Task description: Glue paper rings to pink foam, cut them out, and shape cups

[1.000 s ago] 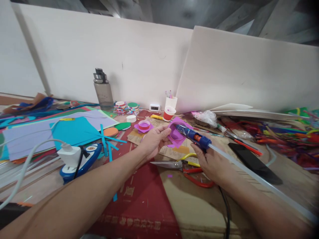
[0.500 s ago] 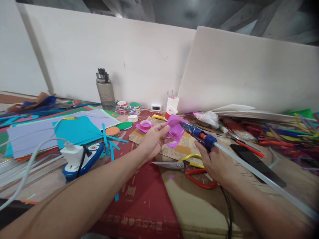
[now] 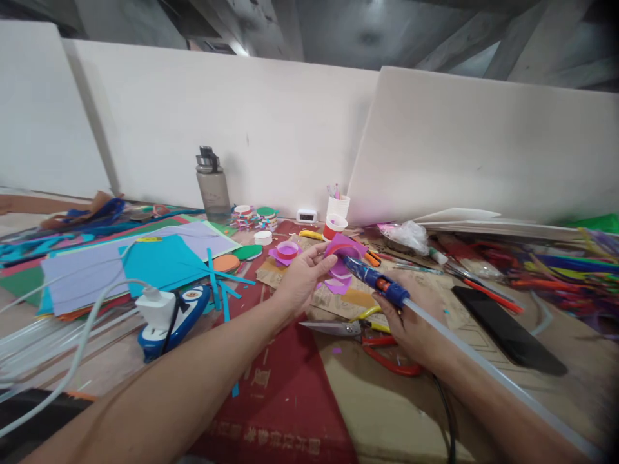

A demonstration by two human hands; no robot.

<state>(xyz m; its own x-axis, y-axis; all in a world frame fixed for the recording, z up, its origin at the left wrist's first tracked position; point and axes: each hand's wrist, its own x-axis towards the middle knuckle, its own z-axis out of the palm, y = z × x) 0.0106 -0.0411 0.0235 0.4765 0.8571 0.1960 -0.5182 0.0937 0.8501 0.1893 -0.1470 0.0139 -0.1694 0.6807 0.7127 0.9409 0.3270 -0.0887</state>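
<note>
Between the thumb and fingers of my left hand (image 3: 304,276) is a piece of purple paper (image 3: 356,246) with a red-edged ring on it. My right hand (image 3: 416,322) is wrapped round a blue hot glue gun (image 3: 370,276), its nozzle at the ring. A long translucent glue stick (image 3: 464,354) runs out of the gun's back end over my right forearm. Scissors (image 3: 338,328) with red and yellow handles lie below my hands, partly under the right one. More purple paper (image 3: 338,288) sits beneath the held piece. Another ring on purple paper (image 3: 287,252) rests left of it.
Coloured paper sheets (image 3: 82,270) and a blue power strip (image 3: 178,322) lie on the left. A water bottle (image 3: 213,193), a small clock (image 3: 306,216) and a paper cup (image 3: 334,227) stand towards the white board. On the right are a black phone (image 3: 507,328) and colourful strips (image 3: 556,277).
The purple piece has tilted in my left hand, so its red ring now shows. The glue gun's nozzle has come to the ring. The whole view has shifted slightly.
</note>
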